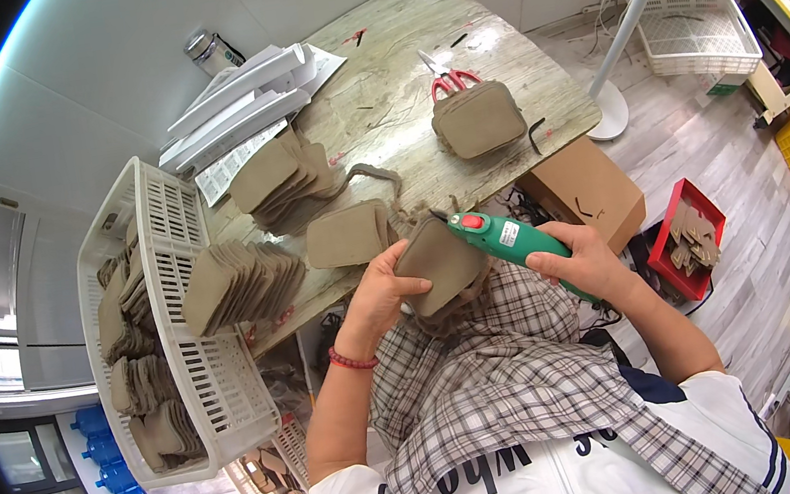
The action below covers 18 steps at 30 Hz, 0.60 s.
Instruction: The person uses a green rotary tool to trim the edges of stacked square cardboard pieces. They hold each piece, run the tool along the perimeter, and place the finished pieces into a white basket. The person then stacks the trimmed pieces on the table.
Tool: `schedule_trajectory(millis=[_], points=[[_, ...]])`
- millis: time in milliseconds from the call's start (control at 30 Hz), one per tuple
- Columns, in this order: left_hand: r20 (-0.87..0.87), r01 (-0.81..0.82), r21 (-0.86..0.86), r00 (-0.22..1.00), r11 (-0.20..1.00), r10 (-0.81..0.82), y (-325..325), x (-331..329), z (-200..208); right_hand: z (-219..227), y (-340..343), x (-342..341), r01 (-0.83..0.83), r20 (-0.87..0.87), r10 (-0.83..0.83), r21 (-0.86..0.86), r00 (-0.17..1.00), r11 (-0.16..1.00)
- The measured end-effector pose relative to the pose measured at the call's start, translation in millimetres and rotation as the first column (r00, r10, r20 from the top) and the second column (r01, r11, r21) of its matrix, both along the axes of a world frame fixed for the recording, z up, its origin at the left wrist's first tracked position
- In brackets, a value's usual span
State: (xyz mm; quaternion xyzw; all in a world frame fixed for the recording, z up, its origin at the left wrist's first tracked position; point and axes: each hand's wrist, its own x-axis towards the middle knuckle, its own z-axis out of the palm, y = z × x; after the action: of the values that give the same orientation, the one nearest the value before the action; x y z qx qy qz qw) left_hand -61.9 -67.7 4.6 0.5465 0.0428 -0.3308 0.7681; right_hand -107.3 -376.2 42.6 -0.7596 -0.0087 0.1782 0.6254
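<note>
My left hand [380,295] pinches a brown, rounded-corner fabric piece [444,268] between thumb and fingers, above my lap at the table's near edge. Wrapped in my right hand [581,261] is a green handheld power tool [513,238] with a red button. Its dark tip meets the upper edge of the piece; whether it touches, I cannot tell. On the table, another brown stack [349,234] lies just beyond my left hand. A neat pile of the same pieces [480,121] sits farther right, with red-handled scissors [448,81] against its far side.
The worn wooden table [386,36] also bears fanned brown pieces [243,280] and papers [244,106]. At left stands a white plastic crate [222,382] holding more pieces. Right of the table are a cardboard box [599,190], a red tray [659,245] of scraps and a fan [610,111].
</note>
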Motion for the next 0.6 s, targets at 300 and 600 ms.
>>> schedule_trajectory(millis=[300,600], points=[[0.150,0.020,0.251,0.987,0.968,-0.059,27.9,12.4,18.1,-7.0,-13.0,-2.6,-0.090,-0.078,0.094,0.058,0.992,0.994],[0.170,-0.264,0.141,0.956,0.954,0.239,33.4,8.3,16.2,-22.2,-8.1,-8.8,-0.104,-0.121,0.112,0.069,0.986,0.992]])
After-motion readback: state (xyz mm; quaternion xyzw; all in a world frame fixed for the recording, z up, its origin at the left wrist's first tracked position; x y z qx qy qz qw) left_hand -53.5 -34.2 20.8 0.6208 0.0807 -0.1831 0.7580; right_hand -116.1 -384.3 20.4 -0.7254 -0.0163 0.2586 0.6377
